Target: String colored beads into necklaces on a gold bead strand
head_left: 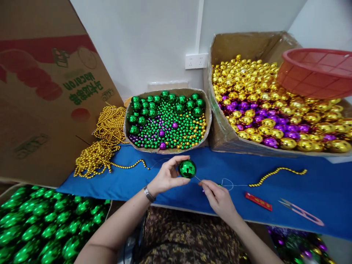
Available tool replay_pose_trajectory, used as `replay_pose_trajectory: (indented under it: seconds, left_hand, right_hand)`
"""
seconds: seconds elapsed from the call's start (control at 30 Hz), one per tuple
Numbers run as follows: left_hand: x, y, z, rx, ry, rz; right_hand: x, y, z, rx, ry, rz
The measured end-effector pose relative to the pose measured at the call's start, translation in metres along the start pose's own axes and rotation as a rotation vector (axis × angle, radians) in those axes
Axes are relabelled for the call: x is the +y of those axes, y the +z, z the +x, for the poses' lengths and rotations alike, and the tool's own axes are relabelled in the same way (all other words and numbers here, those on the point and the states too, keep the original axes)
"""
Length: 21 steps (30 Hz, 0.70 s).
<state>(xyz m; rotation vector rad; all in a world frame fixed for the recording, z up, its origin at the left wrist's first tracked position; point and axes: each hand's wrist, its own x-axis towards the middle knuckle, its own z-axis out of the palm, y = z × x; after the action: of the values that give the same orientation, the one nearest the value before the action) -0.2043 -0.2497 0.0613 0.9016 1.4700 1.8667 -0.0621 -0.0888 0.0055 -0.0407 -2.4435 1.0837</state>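
My left hand (168, 175) holds a shiny green ball (187, 169) between thumb and fingers, above the blue cloth. My right hand (220, 200) pinches a thin needle (197, 179) that points at the ball's lower right side; whether its tip is inside the ball I cannot tell. White thread (232, 185) loops beside my right hand and runs to a short gold bead strand (275, 176). Small green and purple bits show partly behind my right fingers. On the left, another fine thread leads from a gold bead chain (129, 165) toward my left hand.
Behind my hands stands a box (167, 149) of green, purple and gold beads. A large carton (220, 124) of gold and purple balls bears a red basket (316, 79). Pink snips (305, 212) and a red packet (258, 201) lie right. Green balls (41, 223) fill a container lower left.
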Motion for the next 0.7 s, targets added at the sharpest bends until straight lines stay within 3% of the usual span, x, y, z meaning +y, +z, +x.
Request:
replay_pose_trajectory:
  seconds: [0.17,0.27,0.37,0.5,0.6,0.7]
  left_hand:
    - [-0.003,0.001,-0.002,-0.014,0.005,0.019]
    - [-0.001,-0.013,0.009,0.039,0.053,0.144]
    - [0.005,-0.043,0.033,0.157,0.138,0.620]
    - [0.013,-0.083,0.061,0.077,0.050,1.329]
    - [0.016,-0.095,0.071,0.054,-0.047,1.596]
    - [0.015,-0.092,0.077,0.012,-0.110,1.688]
  right_hand:
    - [-0.002,-0.001,0.000,-0.010,0.007,0.015]
    - [0.000,-0.005,0.001,0.009,0.018,-0.008]
    - [0.003,-0.010,0.002,0.060,0.003,-0.051]
    - [0.005,-0.013,0.003,0.083,-0.007,-0.087]
    - [0.004,-0.011,0.003,0.065,0.010,-0.095]
    - [0.003,-0.009,0.005,0.047,0.007,-0.083]
